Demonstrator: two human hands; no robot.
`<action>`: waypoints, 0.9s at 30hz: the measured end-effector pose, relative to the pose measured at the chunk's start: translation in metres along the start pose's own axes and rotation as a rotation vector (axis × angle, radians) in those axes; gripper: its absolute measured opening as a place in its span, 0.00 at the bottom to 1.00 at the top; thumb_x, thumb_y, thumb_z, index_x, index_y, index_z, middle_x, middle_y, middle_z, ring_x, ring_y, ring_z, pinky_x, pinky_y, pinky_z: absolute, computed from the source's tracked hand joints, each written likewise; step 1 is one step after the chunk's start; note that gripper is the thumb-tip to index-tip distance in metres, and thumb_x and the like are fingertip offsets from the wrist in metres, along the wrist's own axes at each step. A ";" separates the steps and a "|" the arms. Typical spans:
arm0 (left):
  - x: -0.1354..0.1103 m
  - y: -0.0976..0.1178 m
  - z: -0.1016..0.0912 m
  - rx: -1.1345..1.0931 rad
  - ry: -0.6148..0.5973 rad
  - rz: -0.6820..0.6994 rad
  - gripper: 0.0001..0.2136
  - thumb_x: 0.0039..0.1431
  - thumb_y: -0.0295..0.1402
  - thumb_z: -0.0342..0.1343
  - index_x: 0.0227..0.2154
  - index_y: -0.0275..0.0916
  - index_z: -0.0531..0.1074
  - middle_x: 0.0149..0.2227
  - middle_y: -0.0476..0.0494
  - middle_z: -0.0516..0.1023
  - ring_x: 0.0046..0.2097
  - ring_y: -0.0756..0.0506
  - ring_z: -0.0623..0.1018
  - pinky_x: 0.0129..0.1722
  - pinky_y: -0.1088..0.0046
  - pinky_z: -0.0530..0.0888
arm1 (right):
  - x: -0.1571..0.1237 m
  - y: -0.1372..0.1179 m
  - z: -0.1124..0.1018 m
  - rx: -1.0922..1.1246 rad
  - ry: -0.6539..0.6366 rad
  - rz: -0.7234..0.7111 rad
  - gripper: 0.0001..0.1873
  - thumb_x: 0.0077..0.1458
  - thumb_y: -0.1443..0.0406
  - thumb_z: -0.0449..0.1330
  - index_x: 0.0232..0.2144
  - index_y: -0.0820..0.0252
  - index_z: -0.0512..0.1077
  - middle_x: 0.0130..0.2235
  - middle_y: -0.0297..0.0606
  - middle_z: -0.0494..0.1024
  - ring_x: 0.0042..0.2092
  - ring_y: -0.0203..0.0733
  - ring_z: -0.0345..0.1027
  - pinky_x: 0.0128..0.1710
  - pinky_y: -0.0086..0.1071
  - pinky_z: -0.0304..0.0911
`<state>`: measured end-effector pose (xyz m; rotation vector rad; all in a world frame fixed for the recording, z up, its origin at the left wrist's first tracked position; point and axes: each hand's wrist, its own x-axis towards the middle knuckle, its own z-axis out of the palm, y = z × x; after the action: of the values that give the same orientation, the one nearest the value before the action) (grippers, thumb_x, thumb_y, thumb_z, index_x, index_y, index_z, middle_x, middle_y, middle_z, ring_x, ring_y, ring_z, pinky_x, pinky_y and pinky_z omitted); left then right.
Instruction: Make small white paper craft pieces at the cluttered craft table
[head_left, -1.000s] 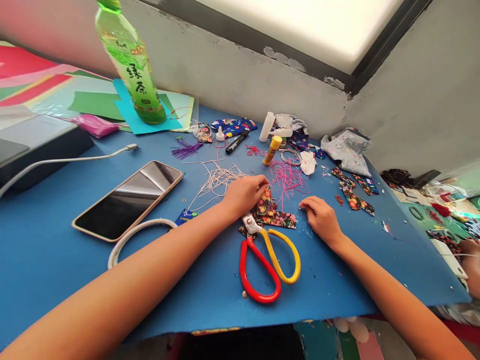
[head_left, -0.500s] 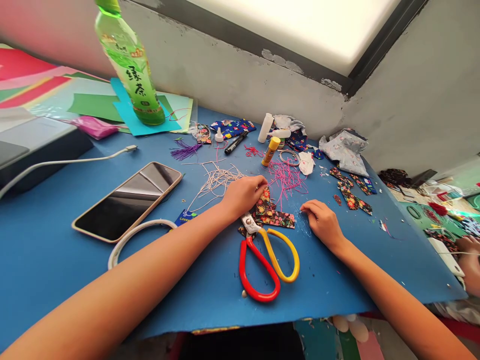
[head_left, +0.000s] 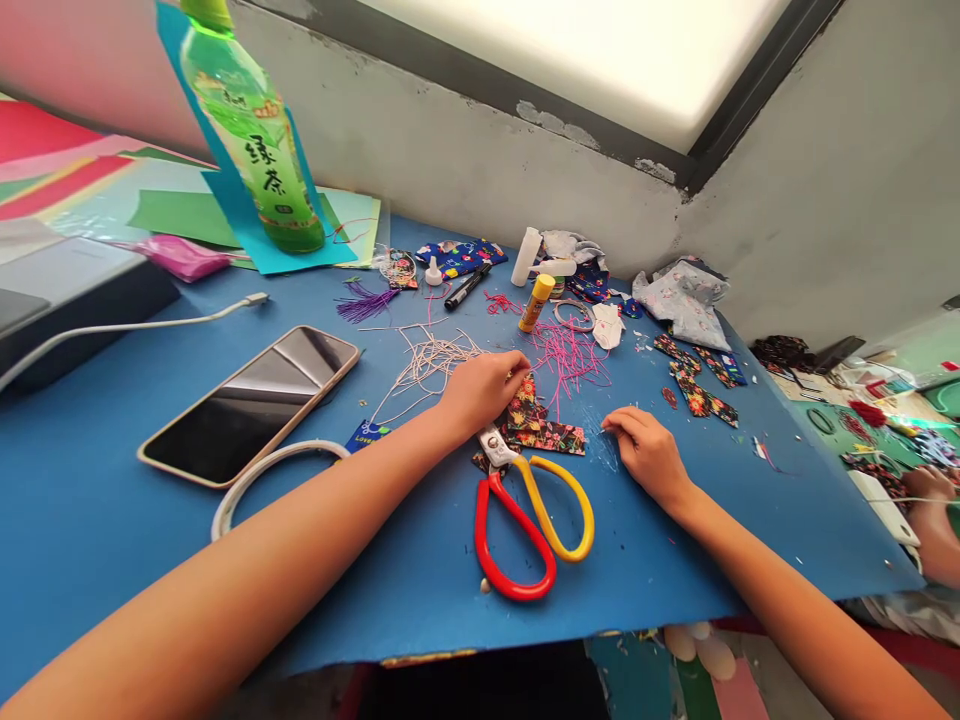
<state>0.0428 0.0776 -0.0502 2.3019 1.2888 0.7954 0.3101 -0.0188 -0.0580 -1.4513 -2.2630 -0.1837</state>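
Left hand (head_left: 484,392): curled, fingertips drawn together at black floral fabric strips (head_left: 555,437); grip hidden.
Right hand (head_left: 645,448): loosely curled, hold unclear.
Strips: between hands; probably light, limp; best taken by edges.
Yellow-capped glue stick (head_left: 536,303): contents hidden.
Clear green plastic bottle (head_left: 270,170): on cyan paper (head_left: 251,228); fill level unclear.

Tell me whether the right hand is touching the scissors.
Apart: the head view plainly shows bare blue tabletop between the right hand and the scissors, yellow handle included.
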 end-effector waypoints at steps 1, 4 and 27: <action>0.000 0.000 0.000 0.001 0.001 0.001 0.08 0.64 0.34 0.51 0.39 0.42 0.76 0.38 0.46 0.83 0.39 0.43 0.81 0.35 0.71 0.71 | -0.001 0.000 -0.001 0.001 0.001 0.000 0.11 0.63 0.61 0.56 0.44 0.61 0.71 0.44 0.39 0.75 0.41 0.39 0.71 0.42 0.39 0.70; 0.000 0.000 0.000 0.003 0.003 0.003 0.08 0.64 0.34 0.52 0.39 0.43 0.76 0.38 0.46 0.83 0.39 0.43 0.81 0.35 0.72 0.71 | -0.004 -0.001 -0.002 0.004 0.001 -0.002 0.11 0.63 0.61 0.56 0.44 0.61 0.71 0.44 0.39 0.75 0.42 0.39 0.71 0.42 0.39 0.70; 0.000 -0.001 0.002 0.045 0.010 0.024 0.09 0.64 0.35 0.51 0.40 0.43 0.76 0.37 0.46 0.83 0.38 0.43 0.81 0.33 0.72 0.71 | -0.030 -0.012 -0.013 0.027 0.005 0.017 0.10 0.63 0.61 0.56 0.42 0.61 0.71 0.43 0.38 0.75 0.41 0.39 0.71 0.42 0.39 0.70</action>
<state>0.0433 0.0778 -0.0519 2.3556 1.2980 0.7944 0.3137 -0.0531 -0.0581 -1.4547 -2.2398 -0.1503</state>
